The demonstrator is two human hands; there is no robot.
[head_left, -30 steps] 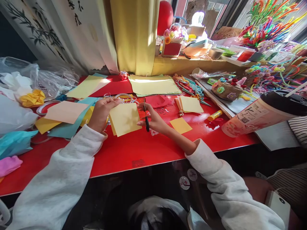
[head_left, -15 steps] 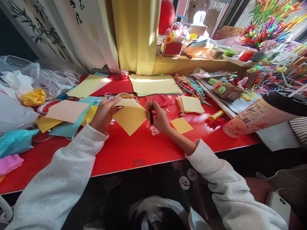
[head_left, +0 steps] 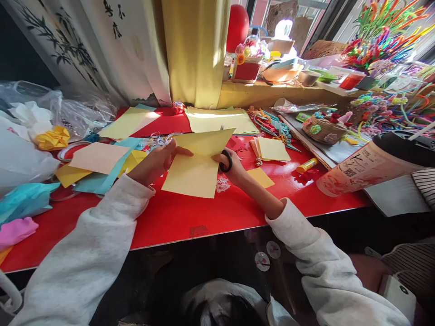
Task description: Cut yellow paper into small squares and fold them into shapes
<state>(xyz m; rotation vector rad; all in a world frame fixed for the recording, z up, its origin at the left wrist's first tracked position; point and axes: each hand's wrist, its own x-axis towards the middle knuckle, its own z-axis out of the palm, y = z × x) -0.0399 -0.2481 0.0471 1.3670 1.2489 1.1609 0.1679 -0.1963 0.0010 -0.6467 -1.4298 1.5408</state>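
The red worktop (head_left: 163, 226) carries the paper and tools. At its far side, before the yellow curtain (head_left: 193, 54), lies a pale yellow stack (head_left: 217, 121). The cup (head_left: 360, 167) is at the right, tilted in view, with a black lid and a straw. The yellow sheet (head_left: 192, 179) is held over the middle of the worktop, between both hands; it is bent across its middle, the upper part angled toward the upper right. The left hand (head_left: 154, 162) has its grip closed on the sheet at the left edge, fingers over the bend. The right hand (head_left: 236, 173) has its grip around the black handle of the scissors (head_left: 225, 161), a fingertip at the sheet's right edge. The blades are mostly hidden by the sheet; only the tips show above its upper edge. An orange-yellow square (head_left: 261, 177) lies just beside the right wrist. The yellow tube (head_left: 307, 165) lies between square and cup.
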